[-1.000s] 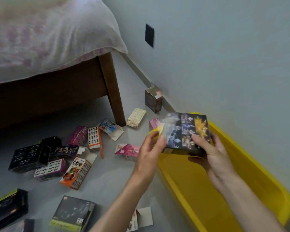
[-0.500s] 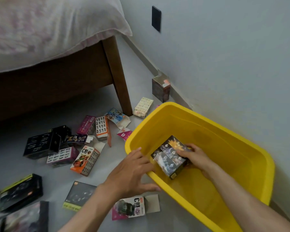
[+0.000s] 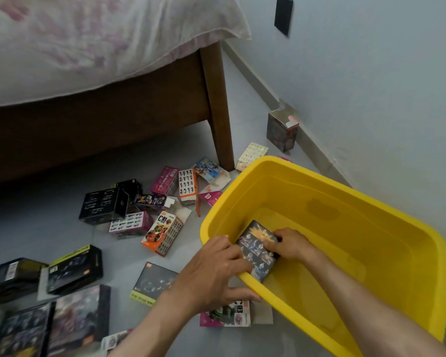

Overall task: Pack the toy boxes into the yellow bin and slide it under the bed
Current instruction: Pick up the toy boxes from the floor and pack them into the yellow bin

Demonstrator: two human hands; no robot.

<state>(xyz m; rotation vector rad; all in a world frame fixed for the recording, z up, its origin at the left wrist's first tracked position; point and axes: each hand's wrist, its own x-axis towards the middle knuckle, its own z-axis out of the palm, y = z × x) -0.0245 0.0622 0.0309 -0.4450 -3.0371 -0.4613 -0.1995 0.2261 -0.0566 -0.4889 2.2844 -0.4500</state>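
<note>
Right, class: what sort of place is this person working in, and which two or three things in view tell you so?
Most likely a bedroom in a home. A wooden bed with a pale quilt hanging over its edge stands against a plain wall, and toy boxes lie scattered across the floor beside a yellow bin.

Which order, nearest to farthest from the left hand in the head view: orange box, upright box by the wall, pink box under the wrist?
Measured from the left hand:
1. Pink box, on the floor just beneath it.
2. Orange box, on the floor to its left.
3. Upright box, far off against the wall.
</note>
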